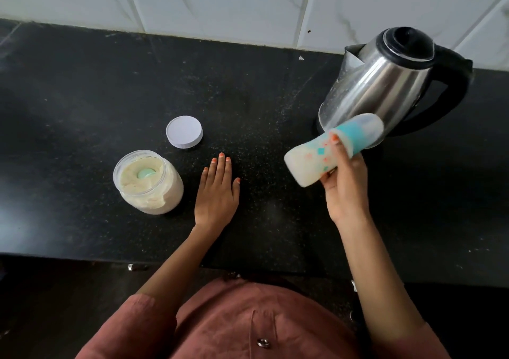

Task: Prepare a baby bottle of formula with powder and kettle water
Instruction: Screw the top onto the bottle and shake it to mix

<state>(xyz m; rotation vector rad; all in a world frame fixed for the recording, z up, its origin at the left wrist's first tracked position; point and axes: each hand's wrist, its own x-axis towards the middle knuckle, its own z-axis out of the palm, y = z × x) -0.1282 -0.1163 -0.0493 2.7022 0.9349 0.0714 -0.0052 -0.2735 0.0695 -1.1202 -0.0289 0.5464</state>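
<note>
Seen from the head, a translucent plastic bottle [311,163] of milky liquid, with a teal collar and a clear domed cap, is gripped tilted by the right hand [347,187] just before the steel kettle [385,83]. The left hand [217,193] is laid flat, fingers straight, on the speckled black counter [82,96] beside the open round jar [148,182] of pale powder. A white disc lid [184,131] lies nearby.

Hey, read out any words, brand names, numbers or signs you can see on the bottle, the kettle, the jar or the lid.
No text can be read anywhere.
Baby bottle: only blurred teal and orange printed shapes, no legible letters or numbers.
Kettle: bare steel, no brand showing.
Powder jar and white lid: no label showing.
</note>
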